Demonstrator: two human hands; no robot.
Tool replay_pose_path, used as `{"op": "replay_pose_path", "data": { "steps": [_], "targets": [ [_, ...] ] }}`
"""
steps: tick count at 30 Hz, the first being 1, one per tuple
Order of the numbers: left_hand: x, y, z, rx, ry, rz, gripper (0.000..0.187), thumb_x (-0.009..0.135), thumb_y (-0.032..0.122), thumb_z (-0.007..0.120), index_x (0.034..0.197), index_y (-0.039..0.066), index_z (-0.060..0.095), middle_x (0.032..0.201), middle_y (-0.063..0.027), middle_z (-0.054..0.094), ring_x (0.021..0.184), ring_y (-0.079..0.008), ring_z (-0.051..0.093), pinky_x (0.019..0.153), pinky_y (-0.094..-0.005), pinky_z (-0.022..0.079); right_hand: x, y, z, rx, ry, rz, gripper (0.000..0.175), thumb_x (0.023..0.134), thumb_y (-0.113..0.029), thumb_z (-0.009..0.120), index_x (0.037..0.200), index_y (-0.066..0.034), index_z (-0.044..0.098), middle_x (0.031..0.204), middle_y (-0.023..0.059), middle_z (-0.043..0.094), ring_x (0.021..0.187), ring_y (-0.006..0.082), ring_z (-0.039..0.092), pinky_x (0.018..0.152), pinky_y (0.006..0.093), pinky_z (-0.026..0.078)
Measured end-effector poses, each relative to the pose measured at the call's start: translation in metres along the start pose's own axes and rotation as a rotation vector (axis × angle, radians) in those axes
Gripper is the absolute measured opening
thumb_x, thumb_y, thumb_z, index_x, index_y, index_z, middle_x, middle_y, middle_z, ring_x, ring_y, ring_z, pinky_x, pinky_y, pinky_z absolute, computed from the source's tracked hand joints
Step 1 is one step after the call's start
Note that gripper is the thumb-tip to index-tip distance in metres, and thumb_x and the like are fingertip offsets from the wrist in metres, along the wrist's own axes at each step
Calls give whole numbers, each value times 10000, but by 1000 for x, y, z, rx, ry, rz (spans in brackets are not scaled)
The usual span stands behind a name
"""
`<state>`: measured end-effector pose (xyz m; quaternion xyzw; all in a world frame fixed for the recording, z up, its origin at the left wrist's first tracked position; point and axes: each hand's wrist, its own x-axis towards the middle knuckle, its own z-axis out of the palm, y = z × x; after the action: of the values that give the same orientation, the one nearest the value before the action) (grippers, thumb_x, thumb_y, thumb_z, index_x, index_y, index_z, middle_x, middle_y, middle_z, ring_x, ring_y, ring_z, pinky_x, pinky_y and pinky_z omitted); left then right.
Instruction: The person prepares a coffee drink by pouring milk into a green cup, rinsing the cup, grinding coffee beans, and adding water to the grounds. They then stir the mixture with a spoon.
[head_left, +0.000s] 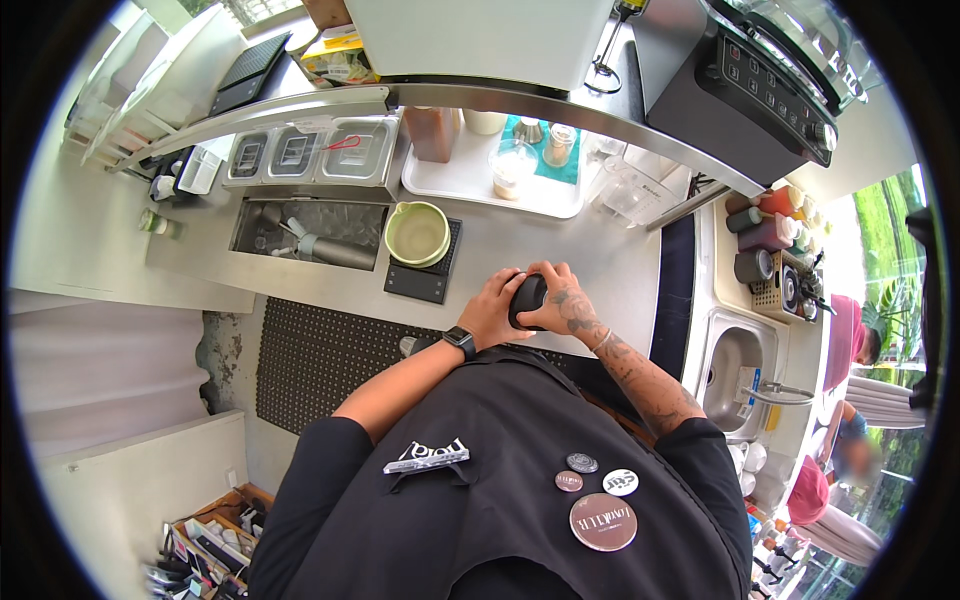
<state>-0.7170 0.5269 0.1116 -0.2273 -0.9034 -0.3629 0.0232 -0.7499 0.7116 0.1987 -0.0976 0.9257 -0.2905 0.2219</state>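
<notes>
Both hands are around a small black round container (529, 298) at the front edge of the steel counter. My left hand (491, 304), with a black watch at the wrist, grips its left side. My right hand (562, 304) is wrapped over its right side, thumb in front. The fingers hide much of the container, so its contents cannot be told. To the left, a pale green spouted bowl (418, 234) sits on a black digital scale (416, 283).
Left of the scale, a grey whipping siphon (341, 250) lies in an ice well (247, 232). Behind, a white tray (450, 182) holds a plastic cup (513, 169) and jars under a steel shelf (480, 97). Rightward are a clear pitcher (637, 196) and a sink (731, 367).
</notes>
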Motion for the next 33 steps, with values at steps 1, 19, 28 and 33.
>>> {"op": "replay_pose_path", "data": {
  "steps": [1, 19, 28, 33],
  "targets": [
    [0, 0, 0, 0, -1, -3, 1076, 619, 475, 895, 1466, 131, 327, 1454, -138, 408, 1285, -359, 502, 990, -446, 525, 1, 1, 0, -2, -2, 0, 804, 604, -368, 796, 1326, -177, 497, 1239, 179, 491, 1181, 398, 528, 946, 482, 525],
    [1, 3, -4, -27, 7, 7, 1066, 596, 424, 909, 1464, 160, 350, 1456, -100, 424, 1277, -342, 510, 982, -447, 527, 1, 3, -2, 30, -15, -7, 792, 605, -353, 813, 1305, -157, 498, 1205, 180, 510, 1162, 383, 551, 959, 460, 508],
    [-1, 3, -3, -38, 2, 11, 1063, 597, 413, 909, 1466, 164, 351, 1456, -98, 421, 1288, -341, 504, 984, -446, 527, 3, 7, -2, 24, -53, -15, 816, 602, -377, 811, 1316, -149, 489, 1221, 182, 509, 1169, 368, 553, 958, 451, 513],
    [-3, 3, -5, -67, -27, -32, 1066, 596, 412, 909, 1464, 145, 348, 1460, -103, 414, 1282, -341, 506, 975, -451, 529, 6, 11, -2, 29, -52, -54, 810, 608, -382, 811, 1311, -143, 488, 1212, 186, 523, 1165, 367, 560, 951, 456, 515]
  ]
}}
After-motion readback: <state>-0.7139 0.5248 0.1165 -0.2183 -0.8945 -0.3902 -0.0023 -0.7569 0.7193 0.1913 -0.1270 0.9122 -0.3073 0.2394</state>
